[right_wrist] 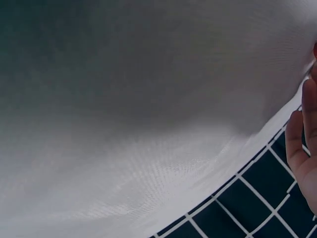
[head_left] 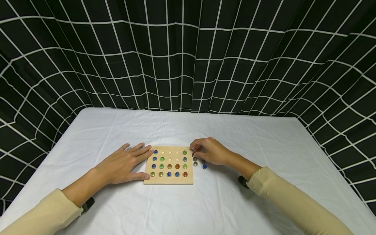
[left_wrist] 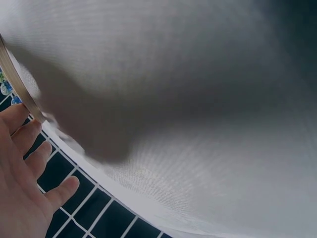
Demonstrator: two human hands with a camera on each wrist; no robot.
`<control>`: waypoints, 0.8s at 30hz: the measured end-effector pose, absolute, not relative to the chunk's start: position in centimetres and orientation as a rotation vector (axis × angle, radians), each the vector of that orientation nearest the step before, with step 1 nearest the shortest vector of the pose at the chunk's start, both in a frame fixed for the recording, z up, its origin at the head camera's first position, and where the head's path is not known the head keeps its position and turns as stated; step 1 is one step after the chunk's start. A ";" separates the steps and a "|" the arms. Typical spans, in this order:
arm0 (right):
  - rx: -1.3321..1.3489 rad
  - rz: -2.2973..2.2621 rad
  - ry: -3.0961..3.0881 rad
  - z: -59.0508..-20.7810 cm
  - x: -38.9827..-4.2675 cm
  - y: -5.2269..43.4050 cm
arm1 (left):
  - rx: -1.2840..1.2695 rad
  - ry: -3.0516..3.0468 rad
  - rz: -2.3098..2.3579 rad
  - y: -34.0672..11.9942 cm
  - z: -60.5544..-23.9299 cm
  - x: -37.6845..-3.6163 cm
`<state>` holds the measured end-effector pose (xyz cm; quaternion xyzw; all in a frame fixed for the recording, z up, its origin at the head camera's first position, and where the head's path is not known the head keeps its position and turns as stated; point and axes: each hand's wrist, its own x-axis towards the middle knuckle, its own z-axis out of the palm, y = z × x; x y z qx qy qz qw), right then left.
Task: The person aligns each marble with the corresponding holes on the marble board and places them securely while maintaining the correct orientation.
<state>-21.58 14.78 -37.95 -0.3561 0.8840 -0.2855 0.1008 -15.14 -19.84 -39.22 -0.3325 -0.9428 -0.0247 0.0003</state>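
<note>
A light wooden board (head_left: 167,180) lies on the table, with rows of round hollows. Several glass beads sit in them, among them a blue bead (head_left: 155,152), a green bead (head_left: 184,152) and a red bead (head_left: 185,174). My left hand (head_left: 124,163) rests at the board's left edge, fingers spread and fairly straight, fingertips and thumb touching it. At the board's right edge, my right hand (head_left: 215,152) bends its index finger and thumb over loose glass beads (head_left: 195,159). Whether it pinches one is hidden. In the wrist views, the left hand (left_wrist: 22,173) and right hand (right_wrist: 307,144) show only partly.
A loose blue bead (head_left: 204,166) lies on the cloth below the right hand. White cloth (head_left: 235,130) covers the table. Behind it and along the sides hangs a black curtain (head_left: 188,65) with a white grid.
</note>
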 end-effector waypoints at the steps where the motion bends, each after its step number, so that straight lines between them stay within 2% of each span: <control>1: -1.055 -0.842 2.609 -38.0 -21.6 14.7 | -1.045 -2.962 -0.079 -19.8 -39.3 -15.1; 24: -1.079 -0.782 2.642 -38.0 -21.3 14.4 | -1.041 -2.964 -0.087 -19.8 -39.2 -15.1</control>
